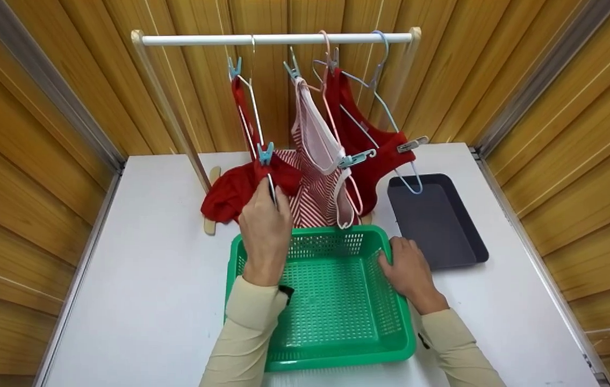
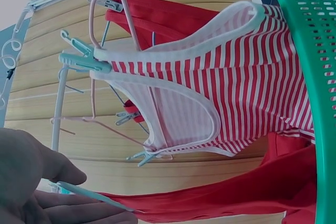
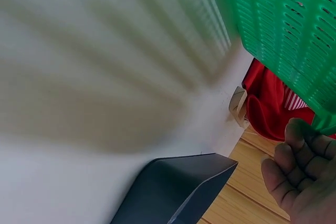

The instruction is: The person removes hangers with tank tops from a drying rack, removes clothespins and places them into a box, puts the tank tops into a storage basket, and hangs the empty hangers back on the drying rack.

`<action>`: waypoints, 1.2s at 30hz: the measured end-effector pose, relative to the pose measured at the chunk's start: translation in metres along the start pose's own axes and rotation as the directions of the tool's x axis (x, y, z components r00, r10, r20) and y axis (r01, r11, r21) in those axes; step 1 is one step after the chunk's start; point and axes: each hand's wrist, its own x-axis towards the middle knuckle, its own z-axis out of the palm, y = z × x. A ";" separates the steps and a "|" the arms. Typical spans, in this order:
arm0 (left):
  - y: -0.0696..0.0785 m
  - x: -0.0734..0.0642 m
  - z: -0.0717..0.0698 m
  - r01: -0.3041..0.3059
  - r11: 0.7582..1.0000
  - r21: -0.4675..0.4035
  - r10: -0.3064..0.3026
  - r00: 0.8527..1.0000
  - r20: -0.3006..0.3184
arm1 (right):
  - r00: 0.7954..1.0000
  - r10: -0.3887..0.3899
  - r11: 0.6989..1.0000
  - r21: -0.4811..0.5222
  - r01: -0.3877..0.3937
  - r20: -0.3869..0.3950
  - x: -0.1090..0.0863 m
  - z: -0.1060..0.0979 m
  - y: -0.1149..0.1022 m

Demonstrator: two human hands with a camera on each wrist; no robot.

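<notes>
My left hand (image 1: 267,231) pinches the lower end of a white hanger (image 1: 256,114) between thumb and fingers. Blue clothespins (image 1: 265,153) fasten a red garment (image 1: 229,188) to it, and the cloth droops onto the white table. In the left wrist view the thumb lies over the pale hanger end (image 2: 94,195), with the fingers beneath. My right hand (image 1: 412,271) grips the right rim of a green plastic basket (image 1: 326,301), thumb inside and fingers outside. The basket holds nothing and stands in front of the clothes.
A white rail (image 1: 197,40) on wooden posts carries the hangers. A striped tank top (image 1: 310,199) hangs clipped to a pink hanger, and a red top (image 1: 369,166) to a blue one. Right of the basket lies a dark tray (image 1: 439,226). Wood-patterned walls (image 1: 552,161) surround the table.
</notes>
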 end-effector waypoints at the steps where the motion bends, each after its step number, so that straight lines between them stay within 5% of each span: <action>1: -0.001 0.000 -0.001 0.003 1.000 0.001 -0.003 1.000 -0.009 | 1.000 0.001 1.000 0.003 -0.001 0.002 0.000 0.001 -0.001; 12: -0.014 0.005 -0.017 0.000 1.000 0.007 0.000 0.994 -0.111 | 1.000 0.001 1.000 0.024 -0.001 0.008 -0.001 0.001 -0.003; 36: -0.039 0.020 -0.040 0.072 0.997 -0.039 -0.079 0.970 -0.231 | 0.999 0.037 0.997 0.066 -0.037 0.005 -0.001 0.000 -0.002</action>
